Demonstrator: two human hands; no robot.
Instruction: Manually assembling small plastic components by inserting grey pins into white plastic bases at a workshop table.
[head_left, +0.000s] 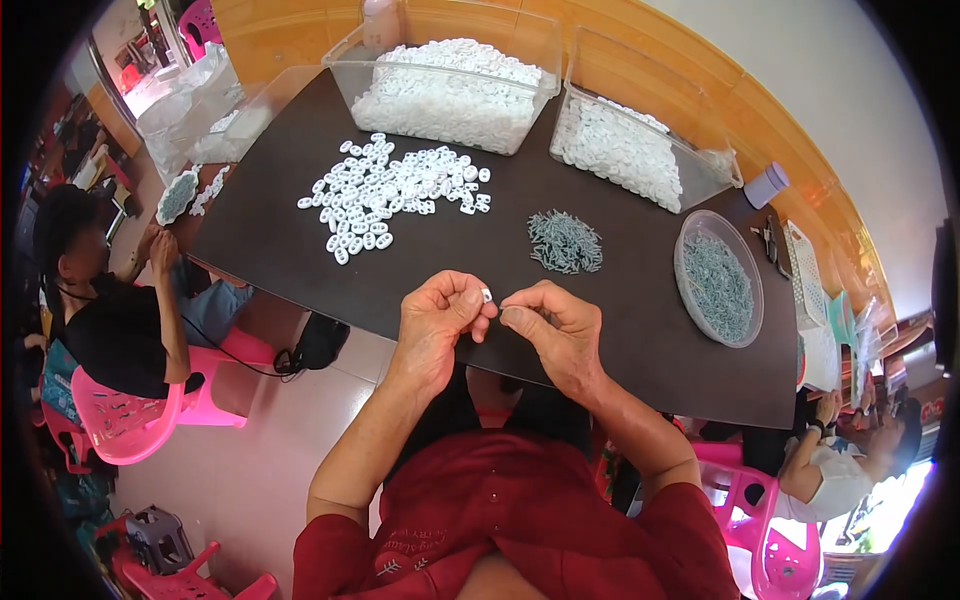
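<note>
Above the table's near edge, my left hand (pixel 440 320) pinches a small white plastic piece (pixel 487 296) between thumb and fingertips. Close beside it, my right hand (pixel 556 330) is closed in a pinch, its fingertips almost at the piece; whatever it holds is too small to make out. Beyond my hands lies a loose spread of white oval plastic pieces (pixel 385 195) with holes, some squarer ones at its right end. A heap of small grey screws (pixel 565 242) sits on the dark table (pixel 290 220), just past my right hand.
Two clear bins (pixel 440 70) (pixel 615 150) of white pieces stand at the back. On the right are a round dish (pixel 757 290) of grey screws, a purple bottle (pixel 766 186) and a white basket (pixel 803 270). People sit on pink chairs (pixel 130 410) at both sides.
</note>
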